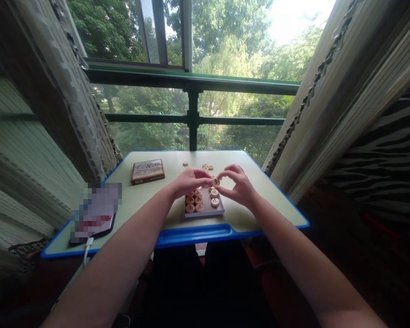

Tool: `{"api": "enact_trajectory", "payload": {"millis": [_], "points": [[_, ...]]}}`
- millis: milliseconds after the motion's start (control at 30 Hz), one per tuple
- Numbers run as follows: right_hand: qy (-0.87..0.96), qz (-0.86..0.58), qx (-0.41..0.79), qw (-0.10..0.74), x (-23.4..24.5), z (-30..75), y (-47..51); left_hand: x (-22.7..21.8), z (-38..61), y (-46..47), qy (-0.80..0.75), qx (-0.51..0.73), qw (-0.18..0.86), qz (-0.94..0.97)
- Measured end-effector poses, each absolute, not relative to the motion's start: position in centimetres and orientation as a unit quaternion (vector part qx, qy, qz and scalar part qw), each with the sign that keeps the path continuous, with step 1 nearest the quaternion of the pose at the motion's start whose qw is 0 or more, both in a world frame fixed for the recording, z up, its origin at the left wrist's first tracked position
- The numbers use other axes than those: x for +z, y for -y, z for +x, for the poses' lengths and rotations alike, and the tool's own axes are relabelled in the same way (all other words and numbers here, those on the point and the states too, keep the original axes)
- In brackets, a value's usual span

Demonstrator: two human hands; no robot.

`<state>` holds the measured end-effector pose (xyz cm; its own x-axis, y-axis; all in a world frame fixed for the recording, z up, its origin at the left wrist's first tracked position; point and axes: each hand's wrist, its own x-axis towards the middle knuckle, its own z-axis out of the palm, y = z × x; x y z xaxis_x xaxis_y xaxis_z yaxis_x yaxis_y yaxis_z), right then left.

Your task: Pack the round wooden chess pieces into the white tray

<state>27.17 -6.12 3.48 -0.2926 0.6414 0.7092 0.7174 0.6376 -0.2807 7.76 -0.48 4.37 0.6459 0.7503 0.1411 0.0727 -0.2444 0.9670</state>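
Note:
A round wooden Chinese chess piece (216, 181) with a dark character is tilted up above the far end of an open shallow box (207, 207). My right hand (239, 183) pinches it between thumb and forefinger. From the other side, my left hand (190, 179) closes its fingertips at the piece's left edge. Inside the box, red-lettered pieces (198, 200) fill two columns on the left. Dark-lettered pieces (214, 202) sit along the right side, with a bare strip between. My left hand partly covers the far end of the box.
Loose pieces (207, 167) lie beyond my hands, and a single piece (185, 163) sits farther left. A box lid (147, 171) rests on the table (259, 209) at left. Near the left edge lies a phone-like device (95, 218) with a white cable (88, 246).

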Motion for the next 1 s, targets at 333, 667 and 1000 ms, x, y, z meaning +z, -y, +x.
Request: {"api": "enact_trajectory", "payload": {"millis": [333,667,1000], "points": [[0.869,-0.436,0.020,0.232,4.2,27.4,7.0,3.8,8.0,0.2,-0.299,0.310,0.407,0.806],[0.871,-0.453,0.023,0.189,4.2,27.3,7.3,3.9,8.1,0.9,-0.235,0.191,0.178,0.936],[0.873,-0.448,0.024,0.191,4.3,27.3,7.3,4.3,8.2,1.4,-0.235,0.143,0.162,0.948]]}}
